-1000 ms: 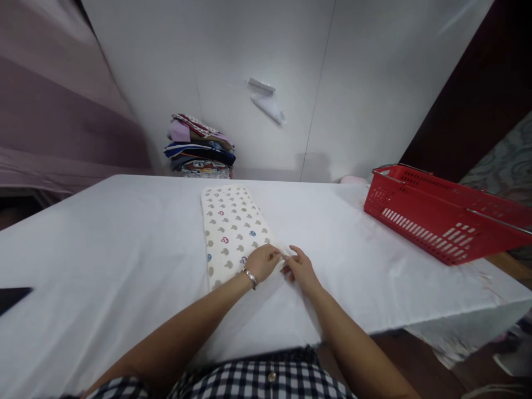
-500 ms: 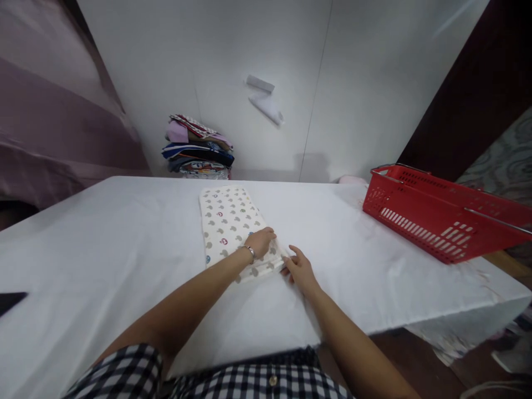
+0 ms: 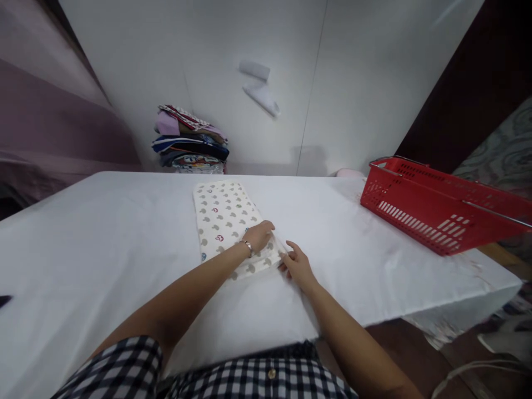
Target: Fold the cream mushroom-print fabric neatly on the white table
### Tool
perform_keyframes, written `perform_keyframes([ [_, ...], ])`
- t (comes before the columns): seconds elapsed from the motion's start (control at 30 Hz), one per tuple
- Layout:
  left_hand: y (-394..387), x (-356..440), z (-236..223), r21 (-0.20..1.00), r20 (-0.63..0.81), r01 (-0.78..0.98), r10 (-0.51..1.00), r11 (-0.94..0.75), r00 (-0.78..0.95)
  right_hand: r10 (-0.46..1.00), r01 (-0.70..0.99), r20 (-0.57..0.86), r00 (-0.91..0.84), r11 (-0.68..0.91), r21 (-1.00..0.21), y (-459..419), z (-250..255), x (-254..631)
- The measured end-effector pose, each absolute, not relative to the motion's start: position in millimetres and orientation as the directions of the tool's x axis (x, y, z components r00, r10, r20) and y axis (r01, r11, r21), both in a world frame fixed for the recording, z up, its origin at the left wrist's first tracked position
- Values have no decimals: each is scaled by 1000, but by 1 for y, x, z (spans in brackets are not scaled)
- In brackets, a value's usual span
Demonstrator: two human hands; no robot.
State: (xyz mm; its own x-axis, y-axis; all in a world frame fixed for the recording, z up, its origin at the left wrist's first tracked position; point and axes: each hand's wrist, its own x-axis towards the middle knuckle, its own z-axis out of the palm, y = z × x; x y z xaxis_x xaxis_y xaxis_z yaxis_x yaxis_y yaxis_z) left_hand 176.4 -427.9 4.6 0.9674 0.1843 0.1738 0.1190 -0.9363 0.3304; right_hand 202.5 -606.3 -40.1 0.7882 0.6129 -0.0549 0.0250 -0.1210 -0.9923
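A cream cloth (image 3: 222,216) printed with grey and a few coloured mushrooms lies folded in a long rectangle on the white-covered table (image 3: 133,233). My left hand (image 3: 258,235), a bracelet at its wrist, reaches across the lower part of the cloth. Its fingers are closed on the right edge; the fingertips are partly hidden. At the near right corner, my right hand (image 3: 299,267) pinches the cloth between thumb and fingers, with the index finger raised. Between the two hands the edge looks thin and drawn out.
A red plastic basket (image 3: 415,205) with metal handles stands at the table's right end. Behind the far edge rises a stack of folded fabrics (image 3: 191,141) against the white wall (image 3: 353,83). A dark object (image 3: 4,300) shows at the left border.
The view has shifted a little, so everything sits slightly higher and further left. Both hands keep their hold on the cloth, and its edge between them looks more stretched out.
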Motion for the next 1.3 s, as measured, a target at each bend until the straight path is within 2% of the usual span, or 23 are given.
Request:
perform_keyframes([
  [0.07, -435, 165, 6, 396, 207, 115, 211, -911, 955, 621, 12, -60, 782, -111, -994, -607, -39, 202],
  [0.23, -463, 131, 13, 477, 101, 96, 163, -873, 981, 653, -39, -62, 755, -49, -998, -609, -35, 204],
  [0.6, -474, 131, 7, 480, 90, 155, 224, -863, 970, 672, -123, -93, 734, -3, -992, -613, -31, 204],
  [0.77, -477, 128, 5, 428, 134, 121, 195, -896, 972, 664, -104, -76, 744, 3, -995, -612, -33, 203],
  [1.0, -485, 129, 3, 365, 142, 169, 234, -916, 962, 674, -53, -17, 739, 33, -998, -612, -38, 204],
  [1.3, -479, 131, 5, 465, 125, 169, 253, -869, 959, 656, -90, -47, 754, 32, -995, -611, -36, 204],
])
